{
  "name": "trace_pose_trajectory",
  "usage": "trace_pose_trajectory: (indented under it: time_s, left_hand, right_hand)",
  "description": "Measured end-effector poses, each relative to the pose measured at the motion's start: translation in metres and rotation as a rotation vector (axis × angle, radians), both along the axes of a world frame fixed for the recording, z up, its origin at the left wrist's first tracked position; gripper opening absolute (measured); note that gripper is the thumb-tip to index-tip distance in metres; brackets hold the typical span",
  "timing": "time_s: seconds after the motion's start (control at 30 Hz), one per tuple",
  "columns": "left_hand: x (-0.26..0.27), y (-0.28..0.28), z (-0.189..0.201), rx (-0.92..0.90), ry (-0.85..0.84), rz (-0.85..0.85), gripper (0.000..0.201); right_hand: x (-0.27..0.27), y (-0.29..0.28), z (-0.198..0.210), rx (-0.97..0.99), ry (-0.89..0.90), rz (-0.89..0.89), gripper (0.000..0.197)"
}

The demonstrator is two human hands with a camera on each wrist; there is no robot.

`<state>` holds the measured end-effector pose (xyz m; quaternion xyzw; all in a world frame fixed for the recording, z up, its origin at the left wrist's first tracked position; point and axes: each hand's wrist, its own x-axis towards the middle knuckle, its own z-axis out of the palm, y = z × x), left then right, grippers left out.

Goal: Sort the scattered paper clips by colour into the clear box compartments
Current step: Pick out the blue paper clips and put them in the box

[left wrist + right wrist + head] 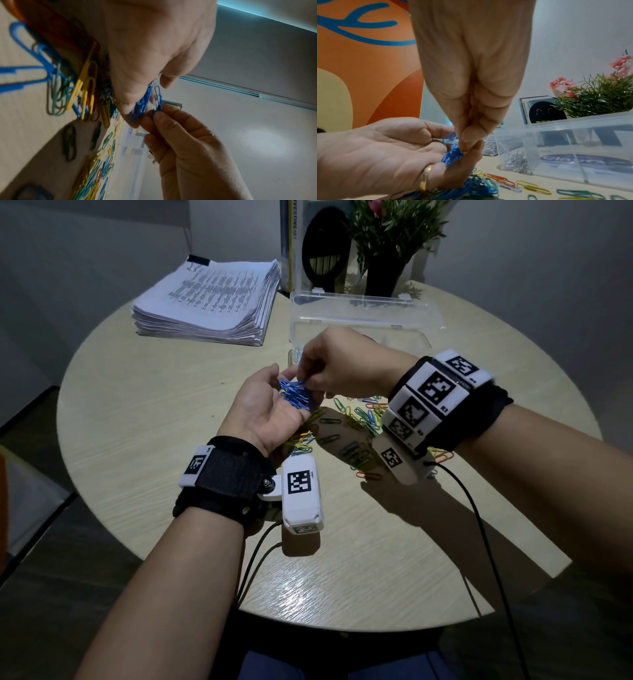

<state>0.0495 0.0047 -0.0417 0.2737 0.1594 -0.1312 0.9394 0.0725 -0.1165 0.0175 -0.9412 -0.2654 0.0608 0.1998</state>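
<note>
My left hand (286,386) lies palm up above the table, its fingers cupped round a clump of blue paper clips (294,398). My right hand (306,380) reaches in from above and pinches some of those blue clips (452,157) between thumb and fingertips (464,140). Mixed clips (363,419) in yellow, green, blue and orange lie scattered on the table under both hands. Just behind the hands stands the clear box (421,313) with its lid open; silver clips (515,159) fill its near left compartment. The right hand hides part of the box.
A thick stack of printed papers (209,299) lies at the back left of the round wooden table (144,412). A potted plant (383,268) and a book with a black smiley (323,251) stand behind the box. Wrist cables (479,525) trail over the table's near edge.
</note>
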Motion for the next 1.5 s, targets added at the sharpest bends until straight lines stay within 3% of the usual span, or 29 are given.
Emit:
trace_pose_trajectory:
  time_s: [0.2,0.37,0.53,1.0,1.5]
  left_hand:
    - [0.000,0.001,0.001,0.057,0.021,0.025,0.031]
    - [-0.001,-0.002,0.001,0.074,0.021,0.005,0.031]
    - [0.000,-0.002,0.000,0.070,0.015,0.007,0.031]
    - [-0.001,-0.002,0.000,0.056,0.006,0.009,0.032]
    - [0.000,-0.001,0.001,0.048,0.005,0.009,0.031]
  right_hand:
    - [0.001,-0.019,0.008,0.011,-0.016,-0.114,0.013]
    - [-0.001,-0.041,0.005,-0.394,0.036,-0.184,0.015]
    - [0.003,-0.046,-0.006,-0.568,0.054,-0.250,0.027]
    - [0.010,-0.061,-0.013,-0.415,0.213,-0.426,0.029]
    - [0.008,-0.062,-0.017,-0.378,0.195,-0.327,0.016]
